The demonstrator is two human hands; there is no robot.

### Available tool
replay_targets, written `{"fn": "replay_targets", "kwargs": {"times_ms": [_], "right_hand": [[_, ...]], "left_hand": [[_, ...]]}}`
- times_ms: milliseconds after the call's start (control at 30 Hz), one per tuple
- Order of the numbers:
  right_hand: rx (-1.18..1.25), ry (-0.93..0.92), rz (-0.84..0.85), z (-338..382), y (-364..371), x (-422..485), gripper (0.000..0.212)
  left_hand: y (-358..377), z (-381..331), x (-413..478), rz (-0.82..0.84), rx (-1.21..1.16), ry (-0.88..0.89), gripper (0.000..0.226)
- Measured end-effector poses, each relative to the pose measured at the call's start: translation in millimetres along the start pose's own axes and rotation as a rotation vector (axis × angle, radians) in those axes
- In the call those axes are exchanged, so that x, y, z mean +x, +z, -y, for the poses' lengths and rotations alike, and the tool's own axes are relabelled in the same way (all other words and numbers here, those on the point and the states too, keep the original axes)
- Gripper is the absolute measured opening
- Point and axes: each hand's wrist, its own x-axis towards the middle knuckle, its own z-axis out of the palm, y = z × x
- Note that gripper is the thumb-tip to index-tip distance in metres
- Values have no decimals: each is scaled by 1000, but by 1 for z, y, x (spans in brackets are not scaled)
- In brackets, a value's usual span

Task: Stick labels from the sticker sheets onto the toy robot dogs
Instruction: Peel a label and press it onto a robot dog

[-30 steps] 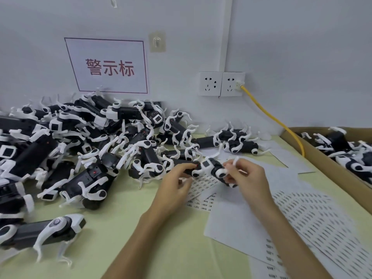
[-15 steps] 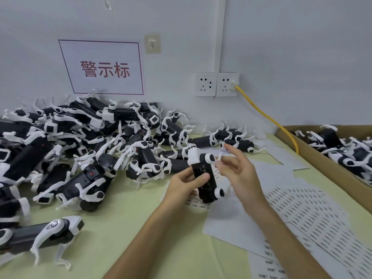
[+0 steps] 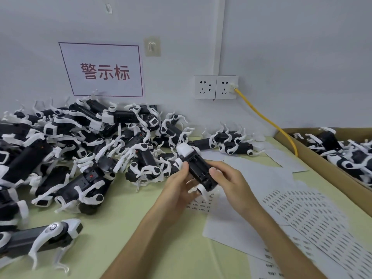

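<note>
- Nearest the camera, lower left: lone dog [image 3: 40,240] lies on its side on the table [image 3: 124,228]. Black body, white legs, set apart from the rest.
- Lower right: sheets [image 3: 261,178] lie flat and overlapping on the table. They carry rows of small dark labels [image 3: 314,216]; the print is too small to read.
- Centre: left hand [image 3: 177,190] grasps a dog [image 3: 198,168], thumb up along its left side, fingers curled beneath.
- Right hand [image 3: 233,184] grasps the same dog from the other side, thumb pressed to its flank, fingers wrapped under.
- Dog is held off the table, above the near-left edge of the sheets. It is tilted, white end pointing up and away toward the wall [image 3: 291,57], flat black face turned to the camera. One white leg sticks out below, between the hands.
- Cannot tell whether a label is on this dog or on a fingertip.
- Behind and left of the hands: pile [image 3: 80,150] of dogs, tangled, legs pointing every way, filling the table's left side back to the wall.
- Just right of the pile, near the wall: pair of dogs [image 3: 231,141] lying together.
- Right edge: box [image 3: 314,156], brown cardboard, with boxed dogs [image 3: 346,156] heaped inside.
- Far wall: sockets [image 3: 216,87], two side by side. Cable [image 3: 267,119], yellow, is plugged into the right one and slopes down toward the box's near corner.
- Left of the sockets, above the pile: sign [image 3: 104,70], white with red characters.
- Hook [image 3: 152,46] sits just above the sign's right corner.
</note>
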Motion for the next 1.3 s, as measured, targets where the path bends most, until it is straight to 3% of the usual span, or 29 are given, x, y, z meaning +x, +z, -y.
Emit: {"fn": "replay_targets", "kwargs": {"times_ms": [267,333,467,533,600,733,867,933,1067,1200,1300], "right_hand": [[122,123,48,2,3,0,18],[166,150,66,5,3,-1,28],[211,153,56,11,-1,-3,71],[219,145,29,9,-1,-2,76],[224,140,-9,7,-2,-1,66],[158,94,-17,-1,-1,0,21],[57,58,22,-3,9,-2,34],[15,36,-13,-4,10,-2,29],[28,52,-41,-7,7,1,17],[-226,115,-27,-17,4,2,22],[-571,128,159,-27,6,-1,50]], "left_hand": [[-4,-2,-6,104,29,-35,59],[-5,-2,-6,140,69,-58,59],[-7,-3,-5,195,69,-112,61],[-8,-2,-5,200,85,-70,61],[-9,1,-4,209,116,-24,63],[-5,5,-2,107,111,8,58],[-7,6,-1,58,64,55,24],[-7,4,-1,67,69,58,16],[-2,1,-1,-40,3,67,46],[-11,-12,-2,-140,-75,94,25],[-20,-18,-1,-175,-162,95,31]]}}
